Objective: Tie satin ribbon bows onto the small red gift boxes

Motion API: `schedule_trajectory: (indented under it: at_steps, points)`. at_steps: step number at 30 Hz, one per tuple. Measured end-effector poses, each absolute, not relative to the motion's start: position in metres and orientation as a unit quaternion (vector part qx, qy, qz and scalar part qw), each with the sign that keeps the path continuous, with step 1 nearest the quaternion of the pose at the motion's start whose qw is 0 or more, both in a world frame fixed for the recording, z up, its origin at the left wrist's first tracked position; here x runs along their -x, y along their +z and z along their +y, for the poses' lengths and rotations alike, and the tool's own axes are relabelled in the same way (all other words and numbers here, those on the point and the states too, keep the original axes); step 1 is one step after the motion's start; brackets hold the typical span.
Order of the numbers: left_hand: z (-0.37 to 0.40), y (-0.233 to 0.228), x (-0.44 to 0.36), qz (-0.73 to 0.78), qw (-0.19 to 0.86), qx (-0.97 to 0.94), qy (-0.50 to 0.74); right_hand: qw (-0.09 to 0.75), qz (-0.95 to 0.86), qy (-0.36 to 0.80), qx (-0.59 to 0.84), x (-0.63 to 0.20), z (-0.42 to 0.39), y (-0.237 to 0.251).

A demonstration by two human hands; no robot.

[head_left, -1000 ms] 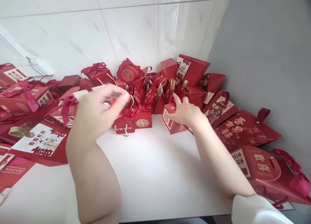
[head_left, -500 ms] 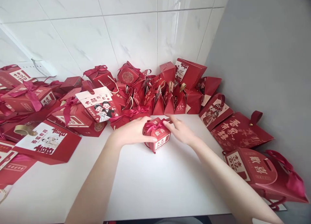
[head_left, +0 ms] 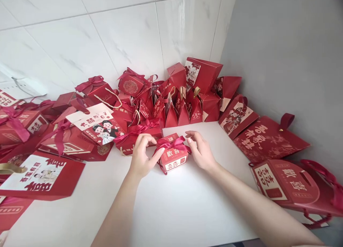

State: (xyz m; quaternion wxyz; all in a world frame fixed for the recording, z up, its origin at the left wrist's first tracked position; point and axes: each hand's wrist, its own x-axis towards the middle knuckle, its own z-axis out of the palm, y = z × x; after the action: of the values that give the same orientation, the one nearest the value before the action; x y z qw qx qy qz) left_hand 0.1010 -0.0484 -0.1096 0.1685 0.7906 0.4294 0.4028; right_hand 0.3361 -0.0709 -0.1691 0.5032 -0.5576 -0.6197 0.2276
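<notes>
A small red gift box (head_left: 174, 159) with a dark pink ribbon bow and gold characters sits on the white table (head_left: 171, 207), tilted toward me. My left hand (head_left: 142, 156) grips its left side, thumb against the ribbon. My right hand (head_left: 200, 150) touches the right end of the bow with its fingertips. Both forearms reach in from the bottom edge.
Several red gift boxes and bags crowd the back of the table against the tiled wall (head_left: 107, 40). A card-faced box with a cartoon couple (head_left: 98, 125) lies left of my hands. Flat red bags (head_left: 268, 138) and a handled box (head_left: 288, 182) line the grey wall at right.
Both hands came back from the pile to the table's middle. The small ribboned box now sits between them, and my fingers have shifted onto its bow.
</notes>
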Motion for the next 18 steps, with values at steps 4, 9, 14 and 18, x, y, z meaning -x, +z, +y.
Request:
schedule_trajectory:
  at_steps: [4, 9, 14, 18]
  points:
    - [-0.052, -0.101, -0.102, 0.463, 0.206, -0.792, 0.341, 0.519, -0.693, 0.070, 0.496, -0.334, -0.076, -0.165]
    - [-0.056, -0.087, -0.100, 0.509, 0.485, -0.652, 0.284, 0.471, -0.775, -0.055, 0.417, -0.325, -0.090, -0.147]
    - [-0.059, -0.078, -0.098, 0.486, 0.631, -0.581, 0.169, 0.405, -0.814, -0.016, 0.416, -0.317, -0.096, -0.146]
    - [-0.058, -0.076, -0.097, 0.487, 0.642, -0.578, 0.130, 0.390, -0.809, -0.010, 0.440, -0.317, -0.095, -0.151]
